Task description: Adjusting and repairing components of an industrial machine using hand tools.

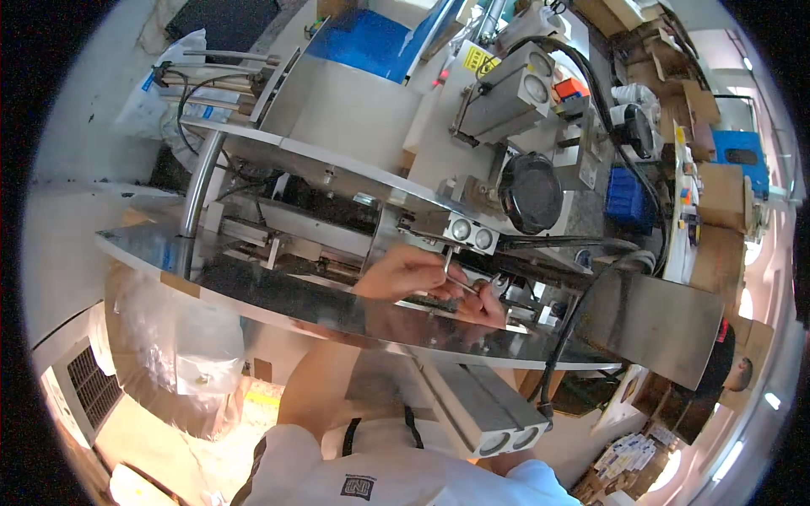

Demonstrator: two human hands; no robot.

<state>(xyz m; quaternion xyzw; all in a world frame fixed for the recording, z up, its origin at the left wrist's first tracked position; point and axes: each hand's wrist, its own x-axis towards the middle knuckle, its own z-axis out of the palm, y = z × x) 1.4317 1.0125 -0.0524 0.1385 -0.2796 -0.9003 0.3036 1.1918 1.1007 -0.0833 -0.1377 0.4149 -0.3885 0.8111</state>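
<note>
Past the white shirt (405, 481), below the twin-circled block (472, 233), pinches in left fingers (430, 274) a metal rod (448, 258), probably light and stiff, best held mid-shaft, and grips a wrench (500, 282) in right fingers (487, 307).

bright uneven light, white lights (772, 401) glaring at right, strong fisheye bending, black grainy corners

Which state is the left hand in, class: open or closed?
Closed: the left hand has its thumb and fingers bent together at a slim metal rod.
</note>
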